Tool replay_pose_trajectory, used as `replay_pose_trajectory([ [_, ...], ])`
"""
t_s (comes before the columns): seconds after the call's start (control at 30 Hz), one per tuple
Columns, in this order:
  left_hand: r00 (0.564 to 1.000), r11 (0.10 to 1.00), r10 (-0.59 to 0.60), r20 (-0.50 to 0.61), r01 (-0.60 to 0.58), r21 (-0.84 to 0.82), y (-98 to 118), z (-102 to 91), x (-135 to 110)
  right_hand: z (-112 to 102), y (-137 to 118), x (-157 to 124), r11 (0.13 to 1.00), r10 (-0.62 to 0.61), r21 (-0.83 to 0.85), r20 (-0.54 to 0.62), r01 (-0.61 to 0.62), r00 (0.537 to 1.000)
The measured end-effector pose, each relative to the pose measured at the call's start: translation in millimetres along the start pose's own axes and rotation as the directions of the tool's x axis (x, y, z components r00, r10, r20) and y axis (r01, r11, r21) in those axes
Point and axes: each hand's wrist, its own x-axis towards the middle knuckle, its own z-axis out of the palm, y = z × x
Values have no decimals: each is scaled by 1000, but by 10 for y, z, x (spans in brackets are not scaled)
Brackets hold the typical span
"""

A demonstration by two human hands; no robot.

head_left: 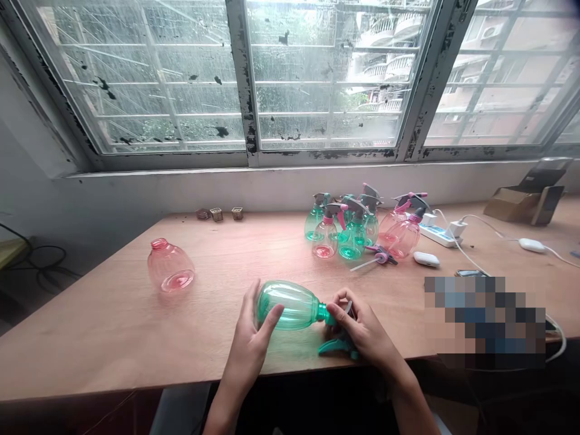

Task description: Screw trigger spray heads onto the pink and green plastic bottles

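Observation:
A clear green spray bottle (290,305) lies on its side just above the table's front edge, its neck pointing right. My left hand (254,332) is wrapped around the base, thumb on the near side. At the neck, my right hand (365,326) pinches the collar of a spray head with a teal trigger (338,346). The fingers partly hide this head, and I cannot tell whether it is threaded on. To the left, a clear pink bottle (170,266) without a spray head stands tilted in appearance. A loose pink-and-grey spray head (383,257) with a white tube lies beyond my right hand.
Several green and pink spray bottles (352,238) with heads stand at the back of the wooden table (113,326). Right of them are a power strip (439,234), white cables, a white case (426,260) and a cardboard box (514,204). Small blocks (216,214) sit by the wall.

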Motion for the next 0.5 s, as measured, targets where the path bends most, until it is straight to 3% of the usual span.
replay_pose_trajectory([
  [0.1,997,999,-10,71,7,38,43,-17,18,0,60,40,989,75,124,28,-78,997],
  [0.23,990,996,48,131,-57,72,93,-9,-4,-22,50,35,977,97,191,-4,-94,995],
  [0.5,980,995,39,197,-21,-96,97,17,-75,-71,-4,-65,978,95,184,22,-97,995],
])
